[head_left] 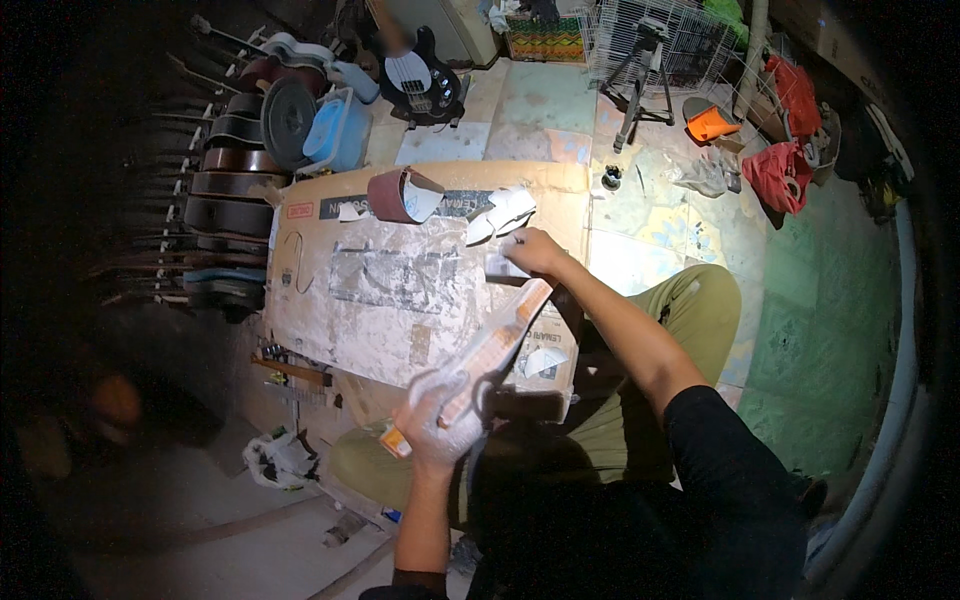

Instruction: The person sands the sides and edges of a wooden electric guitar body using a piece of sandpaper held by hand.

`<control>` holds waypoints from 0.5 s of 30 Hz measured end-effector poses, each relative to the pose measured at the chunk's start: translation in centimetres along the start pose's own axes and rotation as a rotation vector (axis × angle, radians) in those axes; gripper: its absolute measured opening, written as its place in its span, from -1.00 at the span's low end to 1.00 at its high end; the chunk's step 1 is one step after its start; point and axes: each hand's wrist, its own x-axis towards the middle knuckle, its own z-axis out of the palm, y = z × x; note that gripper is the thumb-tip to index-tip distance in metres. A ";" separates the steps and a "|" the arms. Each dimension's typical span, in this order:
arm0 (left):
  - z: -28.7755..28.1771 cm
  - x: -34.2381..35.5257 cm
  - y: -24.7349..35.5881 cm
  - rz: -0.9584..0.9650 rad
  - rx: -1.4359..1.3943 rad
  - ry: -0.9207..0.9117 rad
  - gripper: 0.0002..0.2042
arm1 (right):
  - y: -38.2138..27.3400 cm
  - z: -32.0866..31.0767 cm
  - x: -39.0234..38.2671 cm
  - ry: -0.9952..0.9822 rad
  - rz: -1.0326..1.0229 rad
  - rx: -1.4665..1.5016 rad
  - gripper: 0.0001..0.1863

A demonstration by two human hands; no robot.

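My left hand [440,420], coated in white dust, is closed around a long narrow piece [503,338], pale and orange-brown, slanting up to the right. Its exact kind is unclear through the blur. Beyond its far end, my right hand [537,252] is closed with the fingertips down by a small pale sheet; what the fingers hold is hidden. Torn white-backed pieces [500,212] lie just past that hand. A curled strip of reddish-brown sandpaper [392,195] stands farther left. Beneath everything is a flattened cardboard sheet [310,325] dusted with white powder.
Several guitars [235,185] stand in a row on the left. A bass guitar [415,80] leans at the back beside a blue tub [335,130]. A small tripod [640,80], a wire cage [690,45] and red bags [778,178] are at the far right.
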 end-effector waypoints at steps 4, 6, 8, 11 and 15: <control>-0.1 -2.5 0.1 0.093 -0.023 -0.129 -0.72 | 1.0 0.5 0.1 0.150 -0.178 -0.219 -0.63; 0.1 -3.1 -0.4 0.105 -0.082 -0.143 -0.74 | -0.4 0.8 -0.3 0.185 -0.148 -0.304 -0.65; 0.4 -3.6 -0.5 0.121 -0.183 -0.173 -0.76 | -1.3 0.6 -0.7 0.268 -0.141 -0.472 -0.63; 0.9 -3.6 -0.5 0.138 -0.222 -0.185 -0.76 | -1.3 0.4 -1.2 0.217 -0.098 -0.366 -0.61; 0.9 -3.5 -0.6 0.136 -0.198 -0.170 -0.76 | -3.0 1.0 -1.5 0.155 0.080 -0.589 -0.61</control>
